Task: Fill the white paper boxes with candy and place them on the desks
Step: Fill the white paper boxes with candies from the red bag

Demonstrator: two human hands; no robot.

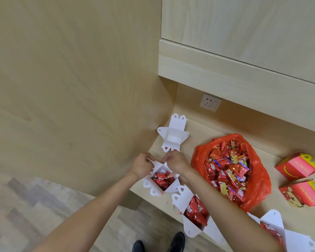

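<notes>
A white paper box full of red candy packets sits at the desk's left front corner. My left hand pinches its far-left flap, and my right hand grips the far flap beside it. An empty white box lies open just behind my hands. Two more white boxes holding red candy, the second box and the third box, lie open along the front edge under my right forearm. A red plastic bag heaped with wrapped candy sits to the right.
Two closed red boxes with yellow handles, the upper one and the lower one, stand at the far right of the desk. A wall socket is on the back panel, and a wooden side wall rises at the left. My shoes are on the floor below.
</notes>
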